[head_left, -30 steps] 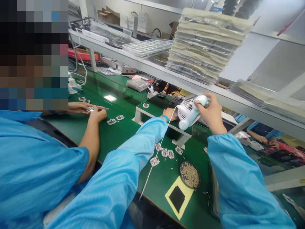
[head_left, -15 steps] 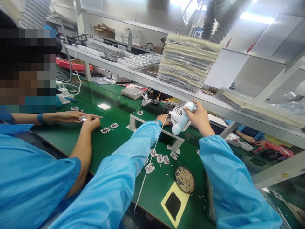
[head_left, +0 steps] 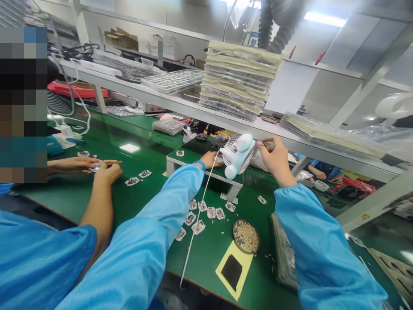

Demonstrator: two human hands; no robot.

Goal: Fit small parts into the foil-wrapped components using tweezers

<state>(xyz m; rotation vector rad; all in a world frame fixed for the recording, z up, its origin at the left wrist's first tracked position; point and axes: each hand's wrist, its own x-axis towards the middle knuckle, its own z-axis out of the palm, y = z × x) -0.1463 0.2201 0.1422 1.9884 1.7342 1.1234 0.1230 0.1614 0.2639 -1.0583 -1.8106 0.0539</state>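
Starting close in, well below both sets of fingers: catching a yellow card (head_left: 238, 292) with a dark square on it, then just beyond it a round dish (head_left: 246, 237) of tiny pale pieces. Passing on to scattered white parts (head_left: 220, 213), lying below the left fingers and down to the left of the right ones. Trailing from near the left fingers toward the bench edge, a white cord (head_left: 206, 185).

Up now to the key spot — to a white and pale-blue fan (head_left: 238, 155), between the two hands, over the near side of a low stand (head_left: 232, 191). Lies directly left of the right fingertips, just beside them but apart, across a narrow gap. Slants along its pale-blue back from upper right, by the right fingertips, to lower left, under the level of both hands. Makes the left hand (head_left: 210, 159) the nearer one: set against the fan's left side, with fingers partly hidden there. Cannot tell how wide they open or how firmly they grip. See the right hand (head_left: 277, 159) raised, with thumb and forefinger bent close together; cannot tell whether anything tiny sits in the pinch.

Farther off, up beyond the right fingertips — rising on the shelf (head_left: 226, 119), a tall stack of packed trays (head_left: 238, 82).
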